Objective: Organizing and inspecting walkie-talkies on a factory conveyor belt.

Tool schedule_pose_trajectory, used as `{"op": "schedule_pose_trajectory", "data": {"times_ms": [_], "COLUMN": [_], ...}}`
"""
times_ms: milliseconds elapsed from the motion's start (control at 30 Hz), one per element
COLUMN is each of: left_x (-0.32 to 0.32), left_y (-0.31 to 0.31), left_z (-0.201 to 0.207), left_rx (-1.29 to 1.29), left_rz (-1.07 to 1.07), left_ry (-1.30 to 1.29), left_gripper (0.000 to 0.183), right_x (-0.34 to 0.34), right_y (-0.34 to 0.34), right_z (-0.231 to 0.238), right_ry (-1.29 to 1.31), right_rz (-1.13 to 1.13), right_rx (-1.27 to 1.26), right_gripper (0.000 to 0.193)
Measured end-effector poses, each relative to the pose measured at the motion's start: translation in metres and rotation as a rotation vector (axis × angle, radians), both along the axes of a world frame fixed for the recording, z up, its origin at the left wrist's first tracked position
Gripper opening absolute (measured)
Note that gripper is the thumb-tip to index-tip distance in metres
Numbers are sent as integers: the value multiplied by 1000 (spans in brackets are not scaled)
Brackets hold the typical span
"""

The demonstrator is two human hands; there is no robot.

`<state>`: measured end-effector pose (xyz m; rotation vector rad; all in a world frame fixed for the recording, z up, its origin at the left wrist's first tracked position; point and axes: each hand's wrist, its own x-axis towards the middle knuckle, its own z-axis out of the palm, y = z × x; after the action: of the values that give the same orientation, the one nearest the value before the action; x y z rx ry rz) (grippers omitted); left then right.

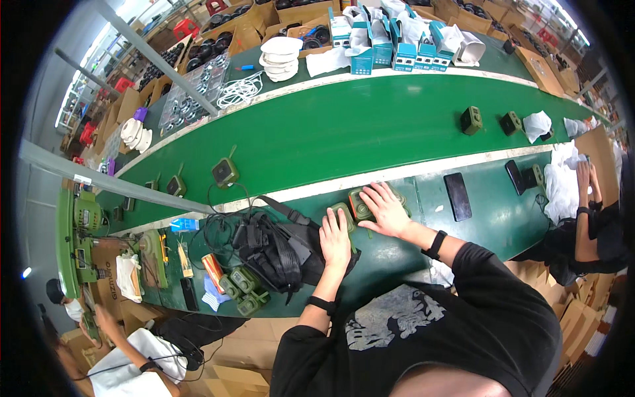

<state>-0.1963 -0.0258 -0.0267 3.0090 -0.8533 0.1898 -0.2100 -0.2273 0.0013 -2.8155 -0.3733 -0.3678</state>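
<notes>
Several small olive-green boxy devices, which look like portable speakers, lie together on the green worktop in front of me. My left hand (335, 238) rests with stretched fingers against the leftmost speaker (345, 210), just right of a black backpack (268, 248). Spread fingers of my right hand (387, 210) lie flat over a speaker with an orange edge (356, 204). Another green speaker's edge (402, 197) shows beyond that hand. Both palms cover much of what lies beneath them.
Beyond the worktop, a green conveyor belt (344, 116) carries several speakers. A black phone (458, 196) lies to my right, and a cluster of green speakers (243, 289) to my left. Co-workers sit at both sides. A green bench machine (83, 218) stands far left; blue boxes (405, 56) line the far side.
</notes>
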Motion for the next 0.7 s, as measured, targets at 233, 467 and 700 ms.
{"op": "schedule_pose_trajectory", "data": {"times_ms": [233, 467, 700], "left_x": [0, 2, 2], "left_y": [1, 3, 3], "left_z": [-2, -4, -6], "left_rx": [-117, -131, -117], "left_rz": [10, 1, -3], "left_ry": [54, 59, 56], "left_gripper": [64, 70, 81], "right_x": [2, 3, 2], "right_y": [3, 5, 5], "right_z": [-9, -14, -15], "right_ry": [93, 145, 130], "right_rz": [17, 32, 29], "right_rx": [-29, 55, 57], "right_gripper": [82, 82, 81]}}
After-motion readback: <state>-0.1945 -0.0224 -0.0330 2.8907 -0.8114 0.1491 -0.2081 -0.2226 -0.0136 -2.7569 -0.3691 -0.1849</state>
